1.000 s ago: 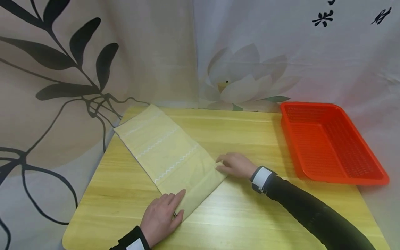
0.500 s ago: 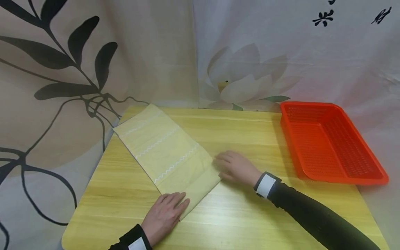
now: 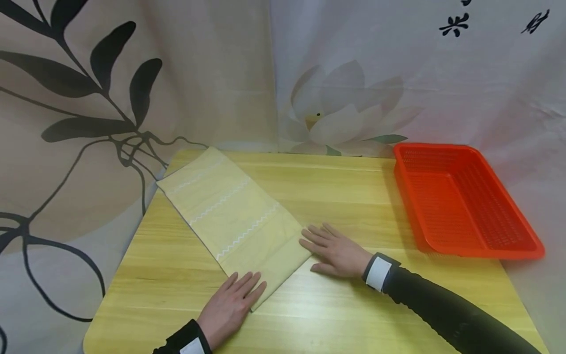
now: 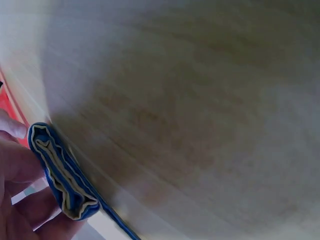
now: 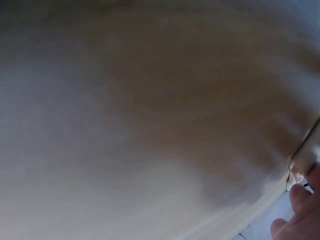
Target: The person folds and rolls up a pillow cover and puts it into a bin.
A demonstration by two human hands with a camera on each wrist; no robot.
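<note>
Nearest, at the bottom of the head view, the left hand [image 3: 227, 307] comes out of a dark cuff with a white wristband [image 3: 192, 347], its fingers straight and only slightly parted, lying on the near-left corner of a pale yellow cloth [image 3: 240, 216]. The left wrist view shows that end of the cloth edge-on: blue and pale layers folded thickly over one another, with the fingers against it.

A little farther off, the right hand [image 3: 338, 251] lies with its fingers straight and spread wide, the fingertips at the cloth's right corner; a white band [image 3: 378, 273] circles its wrist above a dark sleeve [image 3: 446, 309].

The cloth lies slantwise on the wood-patterned counter [image 3: 168, 290], crossed by white zigzag lines, its far end reaching the counter's left edge. Well apart, toward the far right, sits a red plastic basket [image 3: 409, 206] with perforated sides. Behind everything hangs a pale curtain [image 3: 221, 83] printed with dark leaves [image 3: 66, 78] and a white flower [image 3: 347, 113].
</note>
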